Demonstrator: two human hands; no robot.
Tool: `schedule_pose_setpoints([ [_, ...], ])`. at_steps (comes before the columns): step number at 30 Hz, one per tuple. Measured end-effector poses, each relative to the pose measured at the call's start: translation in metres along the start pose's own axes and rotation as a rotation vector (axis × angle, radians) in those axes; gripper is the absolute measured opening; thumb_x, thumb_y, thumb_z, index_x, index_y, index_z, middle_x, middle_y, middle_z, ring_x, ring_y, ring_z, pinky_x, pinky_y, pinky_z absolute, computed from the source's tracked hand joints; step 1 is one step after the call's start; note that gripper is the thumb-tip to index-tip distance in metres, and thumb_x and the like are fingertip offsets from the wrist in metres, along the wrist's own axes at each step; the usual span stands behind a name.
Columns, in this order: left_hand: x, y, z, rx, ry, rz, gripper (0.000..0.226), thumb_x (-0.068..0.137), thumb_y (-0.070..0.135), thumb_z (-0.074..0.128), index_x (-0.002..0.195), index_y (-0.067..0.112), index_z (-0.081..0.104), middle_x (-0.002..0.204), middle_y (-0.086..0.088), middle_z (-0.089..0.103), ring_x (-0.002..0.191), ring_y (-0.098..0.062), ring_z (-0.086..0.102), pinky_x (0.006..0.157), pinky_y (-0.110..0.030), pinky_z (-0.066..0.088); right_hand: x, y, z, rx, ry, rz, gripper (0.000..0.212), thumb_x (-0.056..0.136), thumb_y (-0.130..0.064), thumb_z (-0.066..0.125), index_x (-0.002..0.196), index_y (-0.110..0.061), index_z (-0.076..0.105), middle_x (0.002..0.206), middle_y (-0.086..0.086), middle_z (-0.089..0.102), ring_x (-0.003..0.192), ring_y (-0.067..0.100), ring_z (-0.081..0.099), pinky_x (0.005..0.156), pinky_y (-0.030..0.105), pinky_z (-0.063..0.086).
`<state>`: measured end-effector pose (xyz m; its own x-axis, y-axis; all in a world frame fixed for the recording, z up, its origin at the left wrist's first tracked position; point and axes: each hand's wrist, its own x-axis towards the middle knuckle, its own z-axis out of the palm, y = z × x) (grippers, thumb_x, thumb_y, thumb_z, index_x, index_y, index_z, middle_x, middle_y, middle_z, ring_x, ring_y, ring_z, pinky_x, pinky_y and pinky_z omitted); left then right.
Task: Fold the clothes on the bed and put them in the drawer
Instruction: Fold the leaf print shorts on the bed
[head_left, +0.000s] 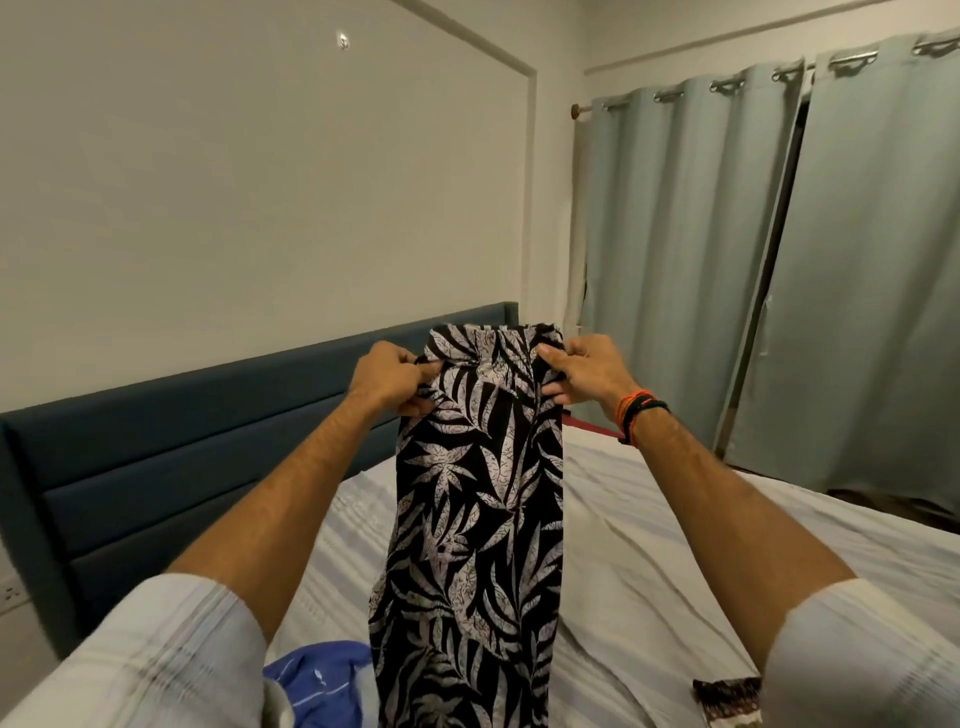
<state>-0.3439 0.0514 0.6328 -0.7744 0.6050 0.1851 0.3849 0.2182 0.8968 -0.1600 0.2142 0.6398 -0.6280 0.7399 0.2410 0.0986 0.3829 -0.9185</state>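
Over the bed (649, 545), sheet pale, creased, finely striped: long leaf-print garment (478, 519), thin cloth, hangs upright, narrow. Left hand (392, 384) and right hand (584, 371) pinch its gathered top corners, fingers clamped. Blue cloth (322, 680) crumpled below.

Lower end of the leaf-print garment (475, 545) cut off by the bottom edge. Fingertips of both hands (395, 384) (584, 371) tucked behind its waistband, out of sight. Blue cloth (319, 680) partly covered by the garment and the left sleeve (150, 660). Dark patterned item (730, 699) clipped at the bottom edge, kind unclear. Part of the bed (649, 519) hidden behind arms and garment.
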Motion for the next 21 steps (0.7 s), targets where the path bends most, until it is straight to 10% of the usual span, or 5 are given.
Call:
schedule_pose_setpoints([
  [10,0.127,0.035,0.012,-0.261,0.136,0.228,0.012,0.091,0.016,0.07,0.099,0.008,0.07,0.096,-0.009,0.074,0.086,-0.019,0.073,0.081,-0.032,0.061,0.126,-0.017,0.0,0.044,0.164,-0.201,0.037,0.086,-0.042,0.071,0.08,-0.007,0.059,0.082,0.015,0.064,0.091,0.04,0.068,0.088,0.06,0.053],
  [21,0.017,0.017,0.017,-0.249,0.091,0.362,0.01,0.094,0.014,0.065,0.102,0.008,0.068,0.098,-0.009,0.074,0.091,-0.018,0.073,0.086,-0.036,0.059,0.016,-0.007,-0.027,0.084,0.106,-0.268,0.029,0.093,-0.03,0.067,0.109,-0.005,0.067,0.106,0.02,0.072,0.101,0.035,0.068,0.091,0.045,0.057],
])
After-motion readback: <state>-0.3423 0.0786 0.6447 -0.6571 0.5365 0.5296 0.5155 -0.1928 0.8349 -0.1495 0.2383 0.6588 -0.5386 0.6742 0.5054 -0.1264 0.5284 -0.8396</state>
